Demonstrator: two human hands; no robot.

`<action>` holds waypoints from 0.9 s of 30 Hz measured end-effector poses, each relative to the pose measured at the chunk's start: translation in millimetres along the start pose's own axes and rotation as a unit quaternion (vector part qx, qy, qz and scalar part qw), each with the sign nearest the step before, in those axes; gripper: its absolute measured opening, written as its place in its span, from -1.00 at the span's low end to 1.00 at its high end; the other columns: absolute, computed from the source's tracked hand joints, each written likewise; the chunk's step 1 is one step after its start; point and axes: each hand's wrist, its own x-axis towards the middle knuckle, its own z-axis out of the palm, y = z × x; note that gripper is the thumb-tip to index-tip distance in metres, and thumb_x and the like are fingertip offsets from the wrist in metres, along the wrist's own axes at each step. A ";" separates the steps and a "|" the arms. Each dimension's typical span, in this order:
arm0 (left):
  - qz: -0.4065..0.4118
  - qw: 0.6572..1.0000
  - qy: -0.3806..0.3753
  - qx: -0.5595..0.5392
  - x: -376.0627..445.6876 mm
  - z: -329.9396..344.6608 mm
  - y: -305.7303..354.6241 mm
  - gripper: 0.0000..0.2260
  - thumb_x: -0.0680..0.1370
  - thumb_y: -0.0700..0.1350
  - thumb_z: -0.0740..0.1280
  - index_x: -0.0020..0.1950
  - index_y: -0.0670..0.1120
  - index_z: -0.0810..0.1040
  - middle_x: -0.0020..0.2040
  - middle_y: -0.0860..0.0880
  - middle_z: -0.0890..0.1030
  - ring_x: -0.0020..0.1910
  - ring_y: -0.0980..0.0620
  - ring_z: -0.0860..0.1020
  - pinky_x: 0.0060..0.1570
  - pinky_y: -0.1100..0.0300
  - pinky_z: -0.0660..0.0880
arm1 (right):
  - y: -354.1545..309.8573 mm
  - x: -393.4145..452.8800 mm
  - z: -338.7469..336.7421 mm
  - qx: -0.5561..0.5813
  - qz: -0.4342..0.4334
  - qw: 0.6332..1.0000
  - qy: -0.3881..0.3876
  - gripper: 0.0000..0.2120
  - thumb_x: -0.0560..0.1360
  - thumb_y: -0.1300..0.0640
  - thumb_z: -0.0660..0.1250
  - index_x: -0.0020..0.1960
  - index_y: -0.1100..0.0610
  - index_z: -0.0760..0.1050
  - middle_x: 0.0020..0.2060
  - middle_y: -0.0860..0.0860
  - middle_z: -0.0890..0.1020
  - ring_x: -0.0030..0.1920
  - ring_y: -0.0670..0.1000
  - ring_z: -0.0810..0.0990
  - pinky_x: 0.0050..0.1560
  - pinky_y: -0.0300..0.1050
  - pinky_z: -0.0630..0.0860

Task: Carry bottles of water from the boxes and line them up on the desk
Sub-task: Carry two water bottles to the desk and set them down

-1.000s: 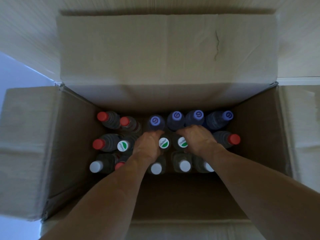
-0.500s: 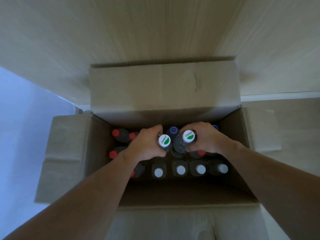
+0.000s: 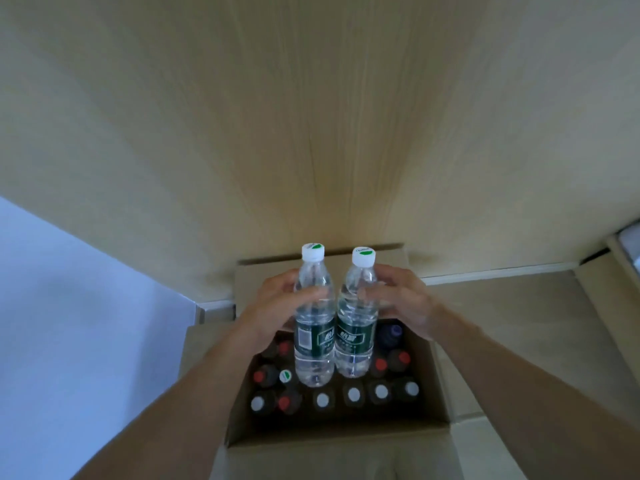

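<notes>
Wood panelling rises behind the cardboard box point(image 3: 346, 441). Above it, my left hand point(image 3: 273, 306) grips one bottle point(image 3: 313, 327), my right hand point(image 3: 401, 299) another bottle point(image 3: 356, 323), upright, touching, for carrying together.

A single head-worn camera looks steeply down and forward from above the open cardboard box point(image 3: 332, 441), which sits low in the view. Both forearms reach in from the bottom edge, close to the lens. A wooden panel point(image 3: 311, 116) fills the upper half.
</notes>
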 end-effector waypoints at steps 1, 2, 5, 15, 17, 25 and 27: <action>0.007 1.000 0.005 -0.012 -9.8 2.3 15.3 -0.72 0.44 0.09 0.52 0.11 0.07 0.67 0.02 0.06 0.73 -0.01 0.09 0.69 0.00 0.07 0.52 | -15.6 -8.3 3.3 0.011 -0.002 1.000 0.008 -0.43 0.20 -0.06 0.57 0.17 0.08 0.61 0.06 0.11 0.69 0.09 0.18 0.67 0.15 0.19 0.57; 0.010 1.000 0.008 -0.022 -19.3 4.3 29.9 -0.68 0.43 0.16 0.50 0.13 0.09 0.66 0.03 0.08 0.73 0.01 0.09 0.69 -0.01 0.07 0.50 | -30.2 -16.2 5.7 0.024 -0.003 1.000 0.020 -0.37 0.17 -0.08 0.58 0.19 0.10 0.60 0.07 0.11 0.69 0.09 0.18 0.67 0.15 0.18 0.57; 0.015 0.998 0.054 -0.040 -41.8 8.5 68.3 -0.52 0.39 0.35 0.44 0.16 0.09 0.61 0.06 0.06 0.72 0.01 0.09 0.69 0.01 0.03 0.56 | -69.9 -39.2 8.7 0.045 -0.016 0.998 0.045 -0.44 0.25 -0.03 0.55 0.20 0.15 0.59 0.03 0.12 0.70 0.04 0.14 0.69 0.04 0.13 0.60; 0.027 0.994 0.056 -0.090 -93.6 26.1 173.2 -0.38 0.58 0.39 0.14 0.19 -0.12 0.63 0.04 -0.17 0.72 0.04 -0.18 0.70 0.10 -0.13 0.61 | -175.0 -106.4 27.7 0.098 -0.042 0.989 0.100 -0.84 0.63 0.00 0.25 0.09 0.05 0.53 -0.01 0.10 0.71 0.00 0.11 0.69 0.03 0.06 0.57; 0.006 0.989 -0.002 -0.150 -104.1 28.4 189.2 -0.46 0.57 0.26 0.27 0.25 -0.18 0.57 0.01 -0.19 0.72 -0.06 -0.16 0.72 -0.14 0.02 0.65 | -192.4 -120.6 29.7 0.114 -0.050 0.988 0.096 -0.69 0.63 -0.06 0.24 0.23 0.14 0.47 0.06 0.18 0.68 0.02 0.16 0.69 0.02 0.07 0.59; 0.025 0.987 -0.134 -0.091 -140.2 32.5 231.5 -0.57 0.57 -0.18 0.39 0.39 -0.29 0.42 0.21 -0.39 0.58 0.07 -0.24 0.57 0.29 -0.25 0.45 | -223.1 -178.0 26.5 0.071 -0.037 0.989 0.124 -0.48 0.49 0.20 0.45 0.36 0.18 0.31 0.25 0.28 0.54 0.23 0.31 0.57 0.29 0.34 0.46; 0.038 0.983 -0.151 -0.094 -145.5 34.4 234.2 -0.54 0.53 -0.19 0.44 0.38 -0.31 0.44 0.22 -0.38 0.59 0.06 -0.24 0.60 0.25 -0.24 0.51 | -224.0 -194.5 28.7 0.063 -0.051 0.988 0.130 -0.41 0.45 0.27 0.49 0.39 0.22 0.29 0.24 0.28 0.55 0.21 0.30 0.59 0.27 0.31 0.48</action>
